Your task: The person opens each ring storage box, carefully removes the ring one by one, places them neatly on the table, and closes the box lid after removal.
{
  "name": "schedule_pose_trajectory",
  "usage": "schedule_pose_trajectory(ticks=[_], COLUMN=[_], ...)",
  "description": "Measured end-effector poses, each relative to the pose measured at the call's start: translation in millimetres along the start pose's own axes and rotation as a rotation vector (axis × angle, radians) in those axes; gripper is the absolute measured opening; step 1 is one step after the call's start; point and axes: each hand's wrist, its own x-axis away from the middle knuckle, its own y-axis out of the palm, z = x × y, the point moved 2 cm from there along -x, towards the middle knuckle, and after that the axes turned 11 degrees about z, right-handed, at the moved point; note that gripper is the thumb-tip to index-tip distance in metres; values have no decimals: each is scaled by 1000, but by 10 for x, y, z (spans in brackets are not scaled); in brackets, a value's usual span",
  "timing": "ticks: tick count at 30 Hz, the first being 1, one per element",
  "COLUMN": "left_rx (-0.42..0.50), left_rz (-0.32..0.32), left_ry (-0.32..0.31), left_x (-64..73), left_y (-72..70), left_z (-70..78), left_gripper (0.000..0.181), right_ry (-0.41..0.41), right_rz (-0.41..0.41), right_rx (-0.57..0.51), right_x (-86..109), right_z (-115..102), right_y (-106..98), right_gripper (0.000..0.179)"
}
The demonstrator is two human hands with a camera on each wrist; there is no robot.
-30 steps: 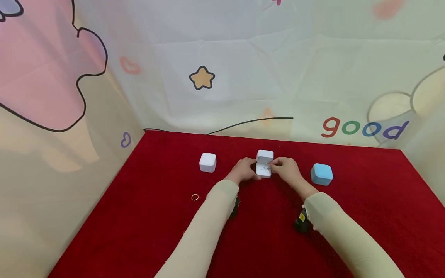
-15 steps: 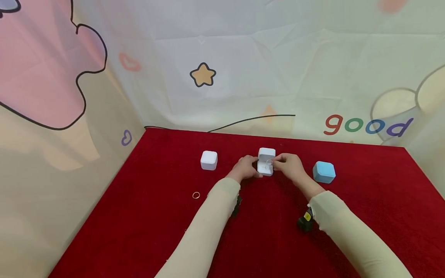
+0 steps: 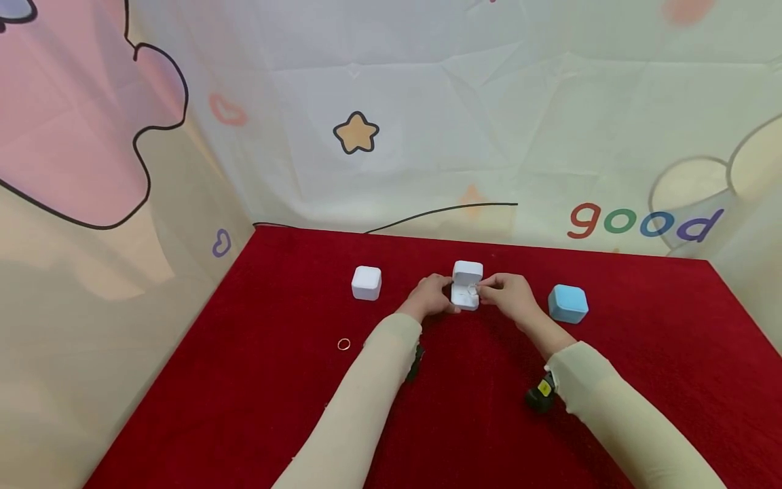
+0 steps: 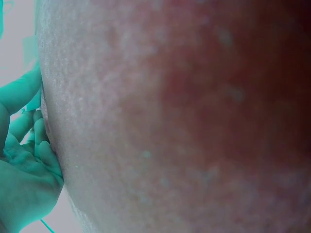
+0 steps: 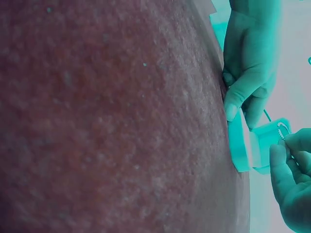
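Boxes number three; backdrop reads "good". Our left hand grips the open box, our right hand one ring.

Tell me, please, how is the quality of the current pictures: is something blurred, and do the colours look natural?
Head view: soft, fairly even light, believable colours, though details inside the open white box are tiny; left wrist view: red cloth fills most of the frame, blurred and darker rightward, with teal tint at left; right wrist view: cloth also blurred, teal-tinted ring clearer.
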Motion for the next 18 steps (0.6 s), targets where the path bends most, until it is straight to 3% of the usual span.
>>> schedule_pose_trajectory(ticks=[18], left_rx=[-11], left_rz=[1], left_ry=[-3], left_x=[-39], left_y=[33], left_z=[-22], left_gripper=[69], right_ry=[40], right_rz=[-20], right_rx=[-48], right_x=[143], right_z=[-76], right_y=[-22], right_gripper=[32])
